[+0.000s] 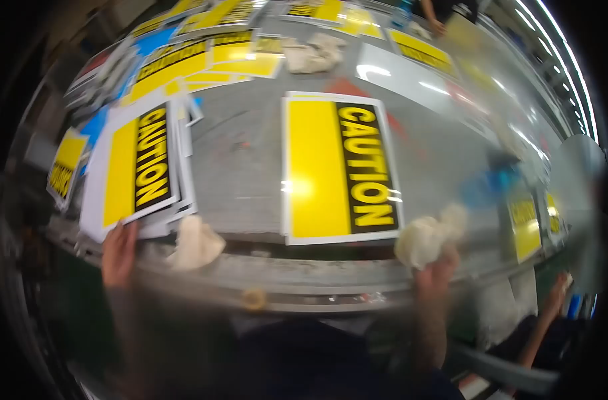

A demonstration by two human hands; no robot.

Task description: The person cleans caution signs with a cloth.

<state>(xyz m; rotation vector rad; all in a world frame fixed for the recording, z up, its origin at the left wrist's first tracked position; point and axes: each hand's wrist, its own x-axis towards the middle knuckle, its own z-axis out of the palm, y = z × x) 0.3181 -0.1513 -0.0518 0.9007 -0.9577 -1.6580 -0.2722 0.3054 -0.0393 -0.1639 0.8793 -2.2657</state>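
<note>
A yellow and black caution sign (127, 160) lies at the left on top of a pile of sheets. My left hand (119, 255) has its fingers closed at the sign's near corner. In front of me another caution sign (337, 170) lies on the grey table, its near edge by the table's edge, and at least one more sheet shows under it. My right hand (437, 270), blurred, is closed around a cream cloth (420, 243) just beyond that sign's near right corner.
A second cream cloth (196, 245) sits at the table edge. Several caution signs (170, 63) and a crumpled cloth (314, 53) lie at the back. A clear glossy sheet (410, 77) is at the far right. Other people's hands (437, 27) show at back and right.
</note>
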